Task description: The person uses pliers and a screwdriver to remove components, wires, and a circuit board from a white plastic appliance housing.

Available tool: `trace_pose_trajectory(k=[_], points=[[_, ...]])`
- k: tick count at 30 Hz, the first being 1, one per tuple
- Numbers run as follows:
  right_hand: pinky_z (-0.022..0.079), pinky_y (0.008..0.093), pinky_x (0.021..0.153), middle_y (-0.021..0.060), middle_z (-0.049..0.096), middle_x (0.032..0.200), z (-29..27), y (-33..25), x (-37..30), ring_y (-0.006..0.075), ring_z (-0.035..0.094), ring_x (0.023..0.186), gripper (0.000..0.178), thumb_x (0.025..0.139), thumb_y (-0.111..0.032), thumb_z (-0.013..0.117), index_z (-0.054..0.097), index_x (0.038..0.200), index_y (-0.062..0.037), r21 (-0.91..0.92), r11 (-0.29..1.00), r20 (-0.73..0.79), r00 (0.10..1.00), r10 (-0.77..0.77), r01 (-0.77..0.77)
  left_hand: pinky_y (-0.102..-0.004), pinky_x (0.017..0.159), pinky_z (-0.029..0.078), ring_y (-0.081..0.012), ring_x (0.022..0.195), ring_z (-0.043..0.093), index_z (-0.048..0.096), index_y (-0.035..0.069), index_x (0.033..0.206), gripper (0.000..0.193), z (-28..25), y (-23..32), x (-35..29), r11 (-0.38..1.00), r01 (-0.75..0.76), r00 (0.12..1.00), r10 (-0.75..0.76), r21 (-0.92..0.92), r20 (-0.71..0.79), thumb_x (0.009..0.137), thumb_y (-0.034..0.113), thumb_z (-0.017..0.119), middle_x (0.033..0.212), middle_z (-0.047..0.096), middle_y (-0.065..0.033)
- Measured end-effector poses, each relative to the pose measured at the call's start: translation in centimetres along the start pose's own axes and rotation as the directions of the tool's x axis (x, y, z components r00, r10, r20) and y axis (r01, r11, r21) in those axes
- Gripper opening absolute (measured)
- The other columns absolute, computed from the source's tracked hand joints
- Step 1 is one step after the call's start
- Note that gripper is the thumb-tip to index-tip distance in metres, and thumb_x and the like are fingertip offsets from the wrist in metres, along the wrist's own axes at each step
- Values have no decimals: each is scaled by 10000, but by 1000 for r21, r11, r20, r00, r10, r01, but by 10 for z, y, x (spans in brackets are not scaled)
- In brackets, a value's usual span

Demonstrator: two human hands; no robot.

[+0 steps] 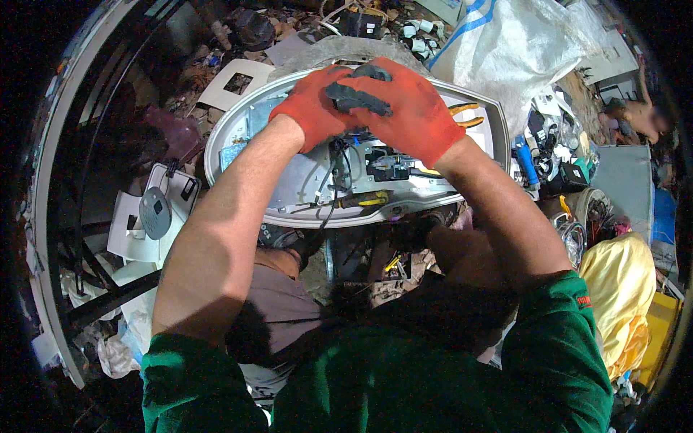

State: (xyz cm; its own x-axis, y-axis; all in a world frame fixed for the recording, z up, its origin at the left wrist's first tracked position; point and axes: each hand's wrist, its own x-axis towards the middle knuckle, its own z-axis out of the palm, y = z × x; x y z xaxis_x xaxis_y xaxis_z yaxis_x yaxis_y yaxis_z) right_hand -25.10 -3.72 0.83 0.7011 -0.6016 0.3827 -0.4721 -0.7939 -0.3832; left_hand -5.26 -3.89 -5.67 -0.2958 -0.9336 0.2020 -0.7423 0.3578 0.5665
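In red gloves with dark patches, my left hand (309,102) and my right hand (415,108) meet over the far part of a pale oval casing (433,200). Their fingers are curled together; whatever they grip is hidden behind the gloves. Below them a dark cable (335,184) hangs down across the casing. A black component (386,164) sits inside, right of the cable. Near the casing's front edge lies a tool with a yellow and black handle (364,199). Pliers with orange-yellow handles (469,115) rest inside at the right, beside my right hand.
White plastic housing pieces (137,227) lie at the left by a dark metal frame. A large white sack (498,58) stands behind at the right, above a blue cylinder (527,162) among scrap. A yellow sack (617,296) is nearer. Another person (639,119) is at the far right.
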Motion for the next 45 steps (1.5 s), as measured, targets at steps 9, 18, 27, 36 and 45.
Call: trace_pose_trajectory(k=[9,18,27,36,45], points=[[509,422,869,170,609,1099,9,-2,2,380,613,971,450,793,-188,691,608,1233,-142,-10,994,-101,989,-107,107,-368,995,458,-276,1151,580,607,145,1207,558,-14,9,-8,994,69,997,-66,-87,41,715,316,809,1254,610,-104],[513,389,893,153,653,1118,-6,10,-4,344,640,1020,405,785,-117,640,630,1188,-85,343,939,-125,989,81,-34,-421,1175,189,-289,1361,391,589,186,1295,507,-23,-2,-8,925,139,898,-269,355,348,825,373,626,1346,562,-99],[521,303,834,108,696,1041,-25,16,-13,156,656,923,372,804,-82,669,638,1173,-45,559,817,-119,962,247,-141,-514,1169,139,-315,1405,325,570,232,1332,543,-2,18,1,860,203,858,-387,468,338,849,476,614,1408,516,-85],[507,308,879,99,690,1060,-42,17,-25,155,639,951,400,830,-96,659,613,1224,-45,594,795,-212,931,297,-119,-503,1150,205,-320,1337,410,642,228,1241,452,-6,12,7,899,172,891,-316,402,326,847,448,637,1355,556,-97],[457,339,968,113,579,1244,-118,57,-84,186,571,1107,414,931,-108,580,482,1317,5,673,738,-255,923,289,-45,-434,1156,229,-350,1313,421,544,136,1322,551,-17,1,-11,956,157,943,-219,249,249,856,418,632,1352,523,-179]])
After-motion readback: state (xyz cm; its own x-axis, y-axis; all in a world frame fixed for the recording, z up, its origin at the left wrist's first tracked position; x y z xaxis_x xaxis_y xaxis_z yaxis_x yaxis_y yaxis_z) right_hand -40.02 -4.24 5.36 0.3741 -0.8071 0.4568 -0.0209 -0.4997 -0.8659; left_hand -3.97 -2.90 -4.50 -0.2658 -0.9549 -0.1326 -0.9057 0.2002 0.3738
